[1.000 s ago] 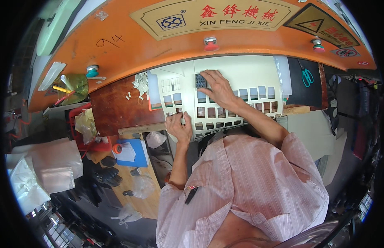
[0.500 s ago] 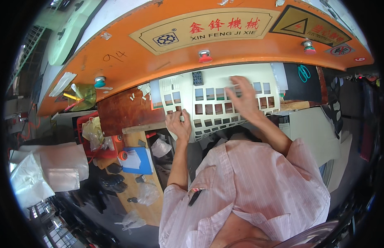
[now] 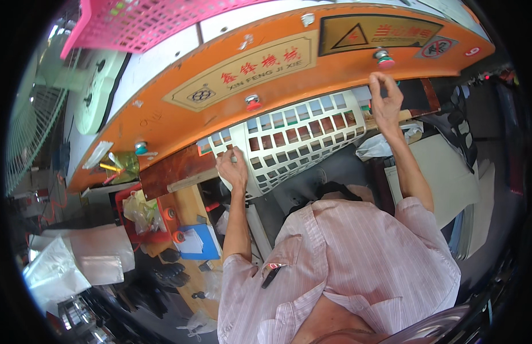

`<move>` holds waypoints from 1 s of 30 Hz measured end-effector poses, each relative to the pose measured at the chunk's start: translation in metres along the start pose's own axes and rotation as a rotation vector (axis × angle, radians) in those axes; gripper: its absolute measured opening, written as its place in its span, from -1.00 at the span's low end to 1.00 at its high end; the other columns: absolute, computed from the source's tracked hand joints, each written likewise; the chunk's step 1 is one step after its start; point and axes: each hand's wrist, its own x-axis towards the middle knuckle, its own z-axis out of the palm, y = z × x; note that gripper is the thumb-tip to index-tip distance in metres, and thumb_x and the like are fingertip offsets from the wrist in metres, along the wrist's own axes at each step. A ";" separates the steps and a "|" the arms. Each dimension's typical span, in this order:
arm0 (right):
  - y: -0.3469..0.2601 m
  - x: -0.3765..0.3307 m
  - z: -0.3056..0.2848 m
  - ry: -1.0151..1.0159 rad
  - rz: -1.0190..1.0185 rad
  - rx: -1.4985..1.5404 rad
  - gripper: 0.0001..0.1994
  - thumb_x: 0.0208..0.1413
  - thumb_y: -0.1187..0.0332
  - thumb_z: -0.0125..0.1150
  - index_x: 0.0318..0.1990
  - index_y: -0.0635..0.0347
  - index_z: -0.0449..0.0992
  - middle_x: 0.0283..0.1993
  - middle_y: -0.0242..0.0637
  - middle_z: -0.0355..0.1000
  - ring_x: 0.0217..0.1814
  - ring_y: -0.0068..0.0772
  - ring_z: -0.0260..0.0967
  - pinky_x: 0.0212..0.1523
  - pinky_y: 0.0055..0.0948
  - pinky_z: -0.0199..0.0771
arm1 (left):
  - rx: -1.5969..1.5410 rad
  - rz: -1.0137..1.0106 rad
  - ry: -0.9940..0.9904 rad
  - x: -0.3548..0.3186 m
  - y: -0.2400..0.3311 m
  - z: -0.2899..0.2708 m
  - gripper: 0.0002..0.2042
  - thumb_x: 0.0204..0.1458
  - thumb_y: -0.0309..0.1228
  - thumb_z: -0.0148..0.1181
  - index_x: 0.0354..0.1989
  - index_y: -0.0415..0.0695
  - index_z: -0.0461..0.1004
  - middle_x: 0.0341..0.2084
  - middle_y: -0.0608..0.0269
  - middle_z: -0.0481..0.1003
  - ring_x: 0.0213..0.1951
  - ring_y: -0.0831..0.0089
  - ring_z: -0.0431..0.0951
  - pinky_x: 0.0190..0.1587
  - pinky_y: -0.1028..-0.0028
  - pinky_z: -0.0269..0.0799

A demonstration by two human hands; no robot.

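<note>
Under left fingers [image 3: 234,166], white basket [image 3: 300,137]

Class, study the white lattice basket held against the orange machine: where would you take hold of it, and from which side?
Judging by its shape, grip the white lattice basket at its end walls, coming in from the two short sides. It is long and tilted, so a hold at both ends should steady it, and the open squares let fingers hook through. The left hand already grips the left end; the right hand is by the right end.
</note>
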 end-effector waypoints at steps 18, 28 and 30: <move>0.085 -0.096 0.016 -0.129 0.314 -0.324 -0.60 0.41 0.10 0.10 -0.34 0.29 0.53 -0.43 0.05 0.50 -0.29 0.23 0.46 -0.18 0.04 0.38 | -0.024 -0.104 -0.047 0.005 -0.001 -0.002 -0.66 0.19 -0.08 0.27 -0.26 -0.13 0.74 -0.26 -0.11 0.62 -0.09 -0.04 0.55 0.03 0.06 0.41; 0.079 -0.095 0.064 -0.084 0.081 -0.551 -0.69 0.31 0.19 0.21 -0.04 0.29 0.60 -0.15 0.01 0.58 -0.06 0.12 0.50 0.00 0.03 0.38 | 0.063 -0.055 -0.098 -0.014 -0.020 0.005 -0.67 0.19 -0.14 0.30 -0.39 -0.21 0.66 -0.40 0.06 0.62 -0.16 0.05 0.52 0.00 0.11 0.34; 0.061 -0.078 0.112 -0.142 0.031 -0.446 -0.66 0.21 0.28 0.33 0.02 0.34 0.57 -0.04 -0.01 0.56 0.07 0.11 0.45 0.09 0.01 0.38 | 0.112 -0.078 -0.147 -0.014 -0.024 0.012 -0.66 0.17 -0.14 0.33 -0.40 -0.22 0.64 -0.42 0.08 0.61 -0.19 0.06 0.50 -0.03 0.11 0.33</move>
